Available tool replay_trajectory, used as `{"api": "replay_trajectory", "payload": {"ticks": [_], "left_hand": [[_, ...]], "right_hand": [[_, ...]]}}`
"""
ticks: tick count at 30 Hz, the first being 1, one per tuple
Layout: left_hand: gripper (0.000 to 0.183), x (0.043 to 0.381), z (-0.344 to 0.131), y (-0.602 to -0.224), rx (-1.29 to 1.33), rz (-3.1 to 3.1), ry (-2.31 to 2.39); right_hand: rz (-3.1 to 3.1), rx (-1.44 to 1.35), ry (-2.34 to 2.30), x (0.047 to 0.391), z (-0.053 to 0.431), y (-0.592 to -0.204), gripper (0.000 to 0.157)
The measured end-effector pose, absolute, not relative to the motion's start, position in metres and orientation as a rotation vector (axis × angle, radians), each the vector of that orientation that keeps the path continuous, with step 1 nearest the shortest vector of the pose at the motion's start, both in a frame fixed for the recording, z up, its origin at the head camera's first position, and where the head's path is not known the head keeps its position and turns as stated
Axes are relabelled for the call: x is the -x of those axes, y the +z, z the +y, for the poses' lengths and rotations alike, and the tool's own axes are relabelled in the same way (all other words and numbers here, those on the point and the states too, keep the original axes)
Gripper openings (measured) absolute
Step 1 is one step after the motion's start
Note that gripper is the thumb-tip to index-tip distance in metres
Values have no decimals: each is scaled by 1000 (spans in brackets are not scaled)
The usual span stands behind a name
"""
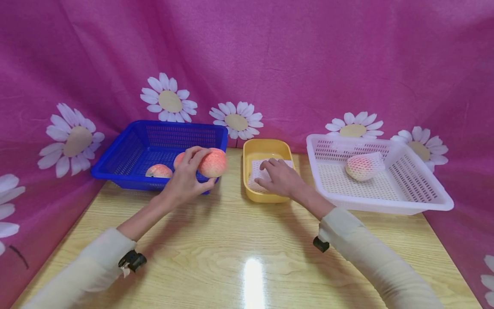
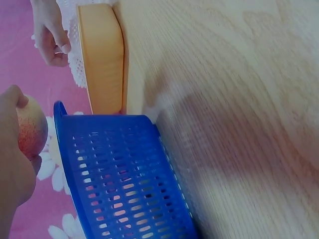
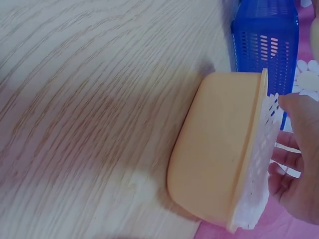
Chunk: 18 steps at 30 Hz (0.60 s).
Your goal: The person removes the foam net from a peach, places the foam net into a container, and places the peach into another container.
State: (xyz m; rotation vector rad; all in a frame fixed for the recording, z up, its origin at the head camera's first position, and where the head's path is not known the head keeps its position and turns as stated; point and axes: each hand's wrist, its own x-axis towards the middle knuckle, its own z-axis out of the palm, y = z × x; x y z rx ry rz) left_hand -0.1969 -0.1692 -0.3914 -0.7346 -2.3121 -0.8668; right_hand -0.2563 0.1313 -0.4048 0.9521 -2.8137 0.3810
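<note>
Near the centre of the frame in the head view, the left hand holds a peach above the right front corner of the blue basket, its fingers clamped round the fruit with the thumb beneath. Two more peaches, one at and one partly behind the hand at, lie in that basket at centre left. Right of centre, the right hand reaches over the yellow bin, its fingers bent and apart above a white foam net; whether a fingertip touches the net I cannot tell. At right, a netted peach lies in the white basket. The peach in hand looks light to moderate in weight, round and perhaps easily bruised, so a broad grip round its widest part, with little squeeze, should suit it. The net seems very light, soft and springy, likely to crumple or tear if pulled hard; an edge or corner, pinched gently, looks the best hold.
</note>
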Motion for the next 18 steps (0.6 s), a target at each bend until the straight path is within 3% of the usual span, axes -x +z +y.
{"api": "replay_trajectory", "payload": {"ticks": [18], "left_hand": [[70, 209, -183, -389, 652, -2367, -934]], "right_hand": [[-2601, -1219, 421, 250, 105, -391, 41]]}}
